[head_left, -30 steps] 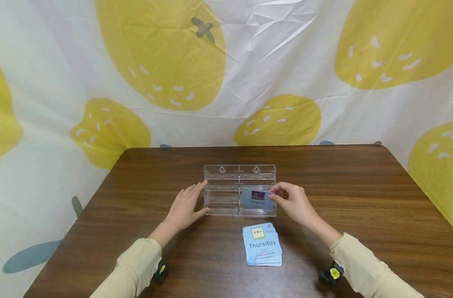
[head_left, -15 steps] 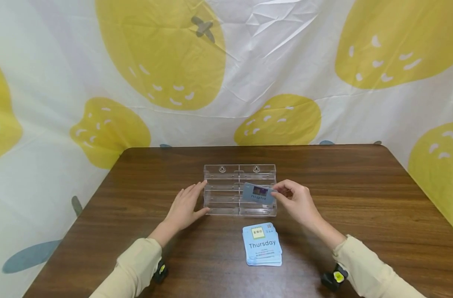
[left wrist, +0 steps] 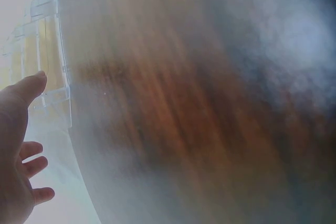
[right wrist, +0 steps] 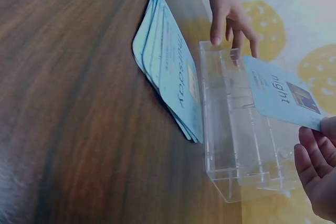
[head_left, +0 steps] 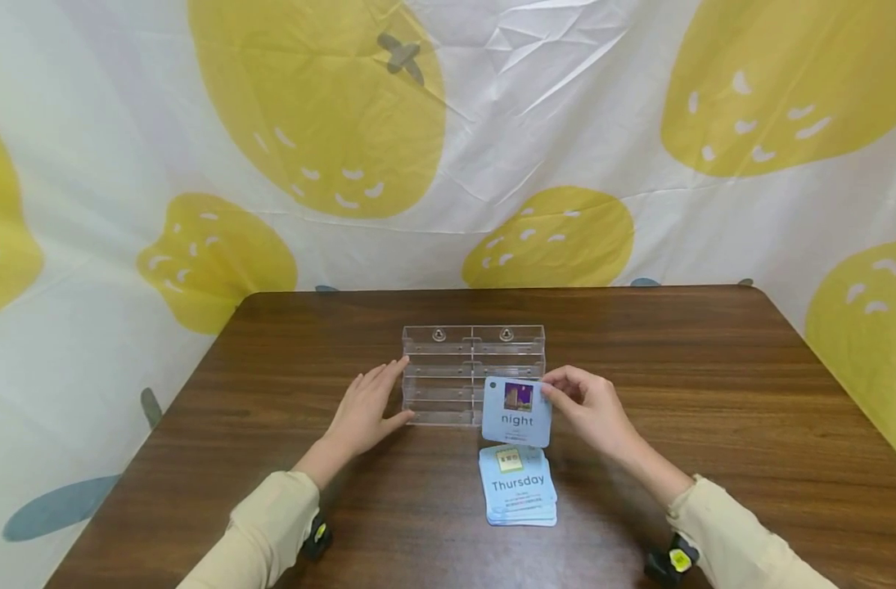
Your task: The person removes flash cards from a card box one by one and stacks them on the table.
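Observation:
A pale blue "night" card (head_left: 517, 419) is pinched at its upper right corner between the thumb and fingers of my right hand (head_left: 591, 409). In the right wrist view the card (right wrist: 281, 93) is above the clear tiered holder (right wrist: 218, 114). That transparent holder (head_left: 438, 373) has several stepped compartments in two columns. My left hand (head_left: 366, 409) touches its left side with straight, spread fingers. A stack of light blue cards (head_left: 520, 491), "Thursday" on top, lies in front of the holder; the night card hides a little of the holder's right front.
The brown wooden table (head_left: 676, 368) stretches out on both sides of the holder. Behind it hangs a white cloth (head_left: 330, 254) with yellow lemon prints. A wrist camera (head_left: 671, 563) sits below the right sleeve.
The night card has come up out of the holder's right column, then tilted toward me and now faces up more fully. My right hand shifted slightly right; the left hand stayed put.

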`<state>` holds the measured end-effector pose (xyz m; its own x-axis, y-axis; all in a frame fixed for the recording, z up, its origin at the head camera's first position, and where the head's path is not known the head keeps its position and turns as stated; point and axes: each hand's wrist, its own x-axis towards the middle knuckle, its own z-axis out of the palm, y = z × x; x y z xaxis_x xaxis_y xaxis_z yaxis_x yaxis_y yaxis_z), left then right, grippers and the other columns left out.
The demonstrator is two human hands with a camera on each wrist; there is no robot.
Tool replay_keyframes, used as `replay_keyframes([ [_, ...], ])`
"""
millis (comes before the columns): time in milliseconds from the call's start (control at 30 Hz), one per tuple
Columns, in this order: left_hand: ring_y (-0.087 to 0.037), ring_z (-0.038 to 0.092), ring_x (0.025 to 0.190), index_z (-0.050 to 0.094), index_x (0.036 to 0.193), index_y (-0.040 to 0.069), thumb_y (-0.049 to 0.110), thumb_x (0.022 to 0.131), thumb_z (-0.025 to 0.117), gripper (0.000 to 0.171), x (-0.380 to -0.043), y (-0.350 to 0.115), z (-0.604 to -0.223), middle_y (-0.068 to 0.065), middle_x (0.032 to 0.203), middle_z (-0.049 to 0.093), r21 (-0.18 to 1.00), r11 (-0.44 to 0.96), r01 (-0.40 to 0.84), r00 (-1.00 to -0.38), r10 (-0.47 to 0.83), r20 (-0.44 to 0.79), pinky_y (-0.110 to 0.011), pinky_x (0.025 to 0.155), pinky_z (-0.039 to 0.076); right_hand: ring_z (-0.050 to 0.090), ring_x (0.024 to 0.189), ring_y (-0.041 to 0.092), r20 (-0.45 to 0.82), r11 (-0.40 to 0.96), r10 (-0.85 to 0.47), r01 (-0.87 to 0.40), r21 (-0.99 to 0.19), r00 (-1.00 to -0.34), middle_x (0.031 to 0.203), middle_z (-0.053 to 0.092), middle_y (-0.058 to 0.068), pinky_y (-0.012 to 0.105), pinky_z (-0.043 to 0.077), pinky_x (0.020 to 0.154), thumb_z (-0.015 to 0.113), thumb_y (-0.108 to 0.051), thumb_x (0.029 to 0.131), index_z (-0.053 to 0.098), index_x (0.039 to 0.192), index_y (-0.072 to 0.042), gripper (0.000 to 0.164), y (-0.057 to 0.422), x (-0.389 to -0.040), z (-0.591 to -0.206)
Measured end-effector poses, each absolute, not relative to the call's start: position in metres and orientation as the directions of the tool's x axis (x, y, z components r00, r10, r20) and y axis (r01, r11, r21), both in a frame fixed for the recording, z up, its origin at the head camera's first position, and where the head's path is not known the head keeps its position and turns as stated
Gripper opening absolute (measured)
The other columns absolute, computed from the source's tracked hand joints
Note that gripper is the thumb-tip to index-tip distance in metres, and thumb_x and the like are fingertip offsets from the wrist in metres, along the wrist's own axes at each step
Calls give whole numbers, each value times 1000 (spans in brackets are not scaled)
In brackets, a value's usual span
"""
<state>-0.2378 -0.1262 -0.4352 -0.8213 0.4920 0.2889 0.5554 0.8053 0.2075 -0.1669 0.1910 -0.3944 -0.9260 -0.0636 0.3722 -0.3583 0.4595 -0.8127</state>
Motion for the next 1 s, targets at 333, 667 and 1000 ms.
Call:
replay_keyframes([
  [333,-32,40,124,28,142,14,38,78,69,80,-238,-126,-436,-15,137,42,207,805,556,-821,493,289,-54,101,29,59,60,16,254,414,-94,-270,-869,-962,75,67,9,26,53,55,62,-7,85,65,95,5,15,194,-162,-404],
  [667,-33,40,124,29,142,13,38,78,69,80,-238,-126,-435,-15,137,43,210,801,560,-817,492,302,-55,101,29,53,55,13,-3,308,-162,-48,-950,-987,68,62,8,26,50,51,60,-3,84,60,97,13,20,195,-161,-420],
  [1000,-32,40,124,29,142,13,38,78,69,80,-238,-126,-436,-15,137,43,205,801,563,-814,495,303,-55,101,29,54,56,13,-83,312,-203,15,-950,-976,71,63,7,26,49,51,60,-8,86,59,100,11,24,196,-160,-433],
])
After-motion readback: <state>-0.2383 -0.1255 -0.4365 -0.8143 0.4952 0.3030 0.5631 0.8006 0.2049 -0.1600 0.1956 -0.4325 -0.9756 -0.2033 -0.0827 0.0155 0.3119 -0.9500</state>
